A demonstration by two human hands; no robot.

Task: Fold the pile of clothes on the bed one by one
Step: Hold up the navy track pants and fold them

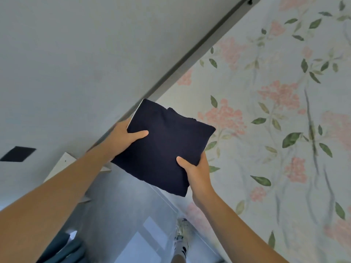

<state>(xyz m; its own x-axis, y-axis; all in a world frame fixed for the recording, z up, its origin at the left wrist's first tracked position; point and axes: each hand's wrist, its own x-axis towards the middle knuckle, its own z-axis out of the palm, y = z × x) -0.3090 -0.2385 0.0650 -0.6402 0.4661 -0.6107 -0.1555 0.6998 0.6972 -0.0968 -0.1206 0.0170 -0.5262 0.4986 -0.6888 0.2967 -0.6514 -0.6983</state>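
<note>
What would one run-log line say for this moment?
stage: carrying folded garment | left hand: grips dark navy folded garment | right hand: grips it | backdrop: floral bedsheet

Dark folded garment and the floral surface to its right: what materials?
Garment: soft knit or woven fabric, probably cotton; matte navy-black, limp edges, faint creases, no sheen. Both the left hand and the right hand grip it. Floral surface: looks like printed cotton bedsheet, matte and flat, with pink blossoms and green leaves; blur leaves the weave unclear.
</note>
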